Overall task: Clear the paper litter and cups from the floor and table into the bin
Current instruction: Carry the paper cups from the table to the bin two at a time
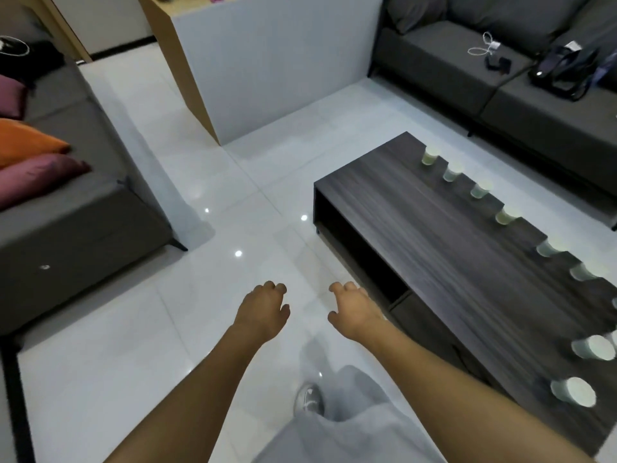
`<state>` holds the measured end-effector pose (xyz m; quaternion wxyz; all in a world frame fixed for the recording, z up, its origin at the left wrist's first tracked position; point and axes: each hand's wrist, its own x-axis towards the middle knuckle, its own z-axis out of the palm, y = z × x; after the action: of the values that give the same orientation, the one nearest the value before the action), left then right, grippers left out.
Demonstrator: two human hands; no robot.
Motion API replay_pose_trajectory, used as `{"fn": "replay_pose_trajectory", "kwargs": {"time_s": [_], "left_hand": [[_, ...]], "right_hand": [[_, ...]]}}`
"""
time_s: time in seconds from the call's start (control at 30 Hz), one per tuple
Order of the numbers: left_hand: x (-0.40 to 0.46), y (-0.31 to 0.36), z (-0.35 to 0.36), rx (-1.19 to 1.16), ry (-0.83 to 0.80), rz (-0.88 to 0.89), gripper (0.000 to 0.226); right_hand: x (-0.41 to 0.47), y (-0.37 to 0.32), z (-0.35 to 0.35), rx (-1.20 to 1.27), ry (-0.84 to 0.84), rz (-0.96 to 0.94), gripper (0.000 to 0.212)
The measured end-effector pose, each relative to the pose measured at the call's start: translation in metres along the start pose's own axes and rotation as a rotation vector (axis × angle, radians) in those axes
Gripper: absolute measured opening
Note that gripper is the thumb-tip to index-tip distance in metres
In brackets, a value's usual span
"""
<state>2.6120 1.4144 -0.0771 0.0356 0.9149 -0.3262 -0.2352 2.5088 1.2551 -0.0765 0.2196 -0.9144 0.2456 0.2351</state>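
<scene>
A glossy pale tiled floor [140,345] fills most of the view, dotted with small bright reflections. A dark grey sofa [500,81] runs along the far right, carrying a white cable and dark bags; another grey sofa [76,212] sits at the left with orange and purple cushions [30,162]. A white-fronted counter with wood sides [267,68] stands at the top centre.

The low table [450,255], dark wood grain with an open shelf beneath, runs diagonally on the right. Along its far edge stands a row of paper cups [430,155], all upright and spaced apart from one another: small, tapered, pale green or bluish-white on the outside, with light rims. The farthest ones look slightly yellowish; motion blur smears them, so whether they hold anything cannot be told. Two nearer cups [574,390] sit closer to the table's near end, their pale interiors showing.

Both bare forearms reach forward over the floor, just left of the table's near corner. The left hand [263,310] and right hand [354,309] hang side by side, apart from each other, fingers loosely curled downward, holding nothing. Below them are a grey trouser leg [334,429] and a white shoe [309,397]
</scene>
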Motion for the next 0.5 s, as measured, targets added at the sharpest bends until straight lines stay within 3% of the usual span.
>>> {"fn": "replay_pose_trajectory", "kwargs": {"time_s": [0.5], "left_hand": [[0.348, -0.029, -0.165, 0.016, 0.017, 0.071, 0.040]], "right_hand": [[0.316, -0.018, -0.197, 0.051, 0.025, 0.066, 0.051]]}}
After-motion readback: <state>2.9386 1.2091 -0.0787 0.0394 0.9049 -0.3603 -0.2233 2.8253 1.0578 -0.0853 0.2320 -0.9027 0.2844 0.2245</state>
